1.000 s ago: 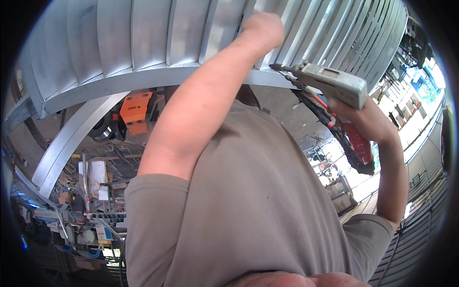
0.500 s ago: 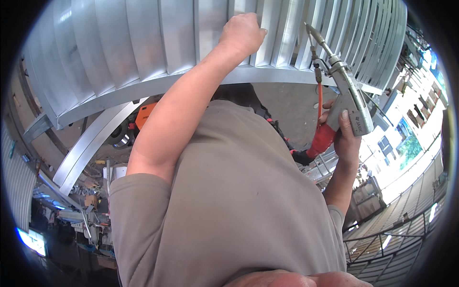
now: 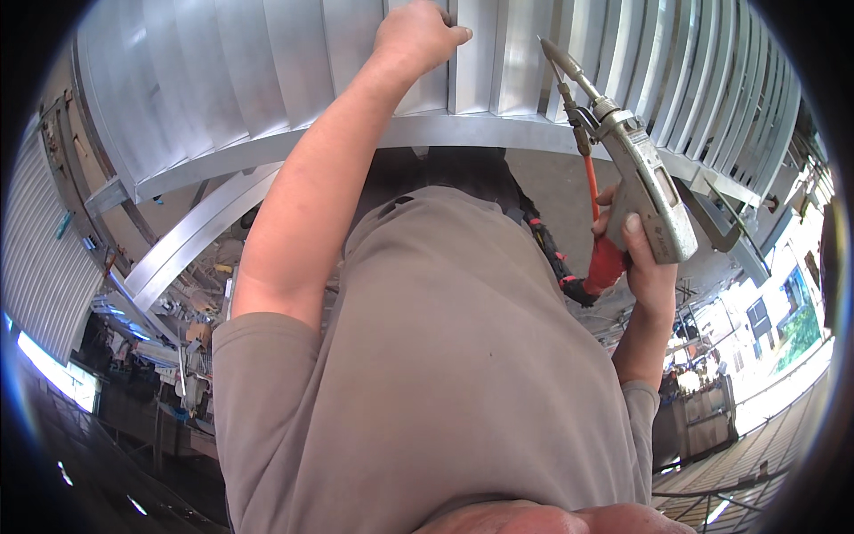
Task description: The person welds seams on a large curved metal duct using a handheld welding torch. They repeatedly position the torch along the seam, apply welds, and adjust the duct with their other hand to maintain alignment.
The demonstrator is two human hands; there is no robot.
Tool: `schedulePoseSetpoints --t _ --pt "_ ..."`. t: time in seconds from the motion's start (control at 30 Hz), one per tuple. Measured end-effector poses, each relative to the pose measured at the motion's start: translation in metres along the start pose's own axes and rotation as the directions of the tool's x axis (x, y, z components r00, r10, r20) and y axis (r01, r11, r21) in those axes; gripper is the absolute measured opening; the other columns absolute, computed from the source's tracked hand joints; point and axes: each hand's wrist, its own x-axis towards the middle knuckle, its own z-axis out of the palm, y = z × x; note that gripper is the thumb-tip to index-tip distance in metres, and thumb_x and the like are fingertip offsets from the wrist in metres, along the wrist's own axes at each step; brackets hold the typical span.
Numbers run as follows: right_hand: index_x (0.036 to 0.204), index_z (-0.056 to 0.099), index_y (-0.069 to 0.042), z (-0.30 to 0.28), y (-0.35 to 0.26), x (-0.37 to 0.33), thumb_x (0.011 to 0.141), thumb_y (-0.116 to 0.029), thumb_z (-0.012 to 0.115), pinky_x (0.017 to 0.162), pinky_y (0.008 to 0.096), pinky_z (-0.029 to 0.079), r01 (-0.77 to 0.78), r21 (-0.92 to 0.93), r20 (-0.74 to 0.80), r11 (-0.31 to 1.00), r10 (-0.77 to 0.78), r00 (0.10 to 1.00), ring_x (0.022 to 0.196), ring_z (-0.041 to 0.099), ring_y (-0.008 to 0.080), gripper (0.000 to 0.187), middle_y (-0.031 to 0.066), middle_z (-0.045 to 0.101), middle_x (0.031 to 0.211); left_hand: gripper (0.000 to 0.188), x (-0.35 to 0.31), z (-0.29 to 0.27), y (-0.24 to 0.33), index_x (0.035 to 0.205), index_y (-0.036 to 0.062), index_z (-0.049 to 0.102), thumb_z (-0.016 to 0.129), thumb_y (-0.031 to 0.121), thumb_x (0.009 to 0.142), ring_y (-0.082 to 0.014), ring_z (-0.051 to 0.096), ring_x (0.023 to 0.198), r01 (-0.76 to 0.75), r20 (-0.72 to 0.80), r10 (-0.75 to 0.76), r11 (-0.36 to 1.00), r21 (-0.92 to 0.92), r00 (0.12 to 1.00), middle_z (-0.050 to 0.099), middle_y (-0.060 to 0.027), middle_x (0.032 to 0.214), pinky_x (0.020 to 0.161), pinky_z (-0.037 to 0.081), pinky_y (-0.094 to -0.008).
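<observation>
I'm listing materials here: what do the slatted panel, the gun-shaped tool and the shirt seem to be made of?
Slatted panel: bare metal, perhaps aluminium or galvanised steel, given its silvery, soft reflections.
Gun-shaped tool: hard, mottled grey housing, metal or plastic, I can't tell; its tapered nozzle looks like dull metal.
Shirt: matt fabric, possibly cotton, from its soft folds.

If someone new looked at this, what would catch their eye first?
Probably the gray gun-shaped tool gripped in the right hand, right of center, its narrow tip pointing up and left. Next comes the silvery slatted metal panel spanning the top, with the left hand over it, left of the tool.
</observation>
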Motion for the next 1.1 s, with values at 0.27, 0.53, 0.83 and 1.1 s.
schedulePoseSetpoints --t 0.27,0.53,0.83,1.1 --pt "0.144 0.048 0.001 -0.007 -0.004 0.008 0.102 -0.036 0.065 0.079 0.0340 0.056 -0.010 -0.007 0.035 1.000 0.011 0.999 0.092 0.067 0.0185 0.058 0.0157 0.062 0.118 0.039 0.003 -0.001 0.001 0.101 0.0050 0.080 0.074 0.039 0.084 -0.0382 0.072 0.099 0.016 0.004 -0.016 0.998 0.067 1.000 0.076 -0.0216 0.102 0.090 0.057 -0.0473" --pt "0.141 0.052 0.001 0.000 -0.026 0.016 0.102 -0.035 0.066 0.077 0.0332 0.055 -0.088 -0.140 0.045 0.986 0.096 0.994 0.090 0.066 0.0172 0.055 0.0135 0.064 0.116 0.039 0.003 -0.011 0.003 0.101 0.0049 0.079 0.073 0.039 0.085 -0.0378 0.072 0.101 0.032 0.061 -0.035 0.998 0.047 0.998 0.075 -0.0215 0.103 0.091 0.056 -0.0476" --pt "0.129 0.062 0.000 0.015 -0.090 0.060 0.101 -0.035 0.069 0.069 0.0307 0.053 -0.360 -0.500 0.031 0.787 0.432 0.901 0.077 0.063 0.0138 0.045 0.0057 0.067 0.097 0.042 0.009 -0.012 0.001 0.103 0.0047 0.079 0.074 0.043 0.086 -0.0367 0.072 0.104 0.056 0.110 -0.070 0.991 0.124 0.991 0.075 -0.0198 0.109 0.090 0.058 -0.0479" --pt "0.135 0.061 -0.003 0.071 -0.119 0.116 0.100 -0.040 0.069 0.071 0.0313 0.054 -0.186 -0.794 0.161 0.579 0.494 0.854 0.079 0.062 0.0140 0.052 0.0045 0.067 0.098 0.032 0.010 -0.014 -0.004 0.102 0.0065 0.079 0.072 0.034 0.086 -0.0352 0.073 0.105 0.025 0.101 -0.030 0.998 0.052 0.994 0.076 -0.0194 0.108 0.090 0.059 -0.0462"
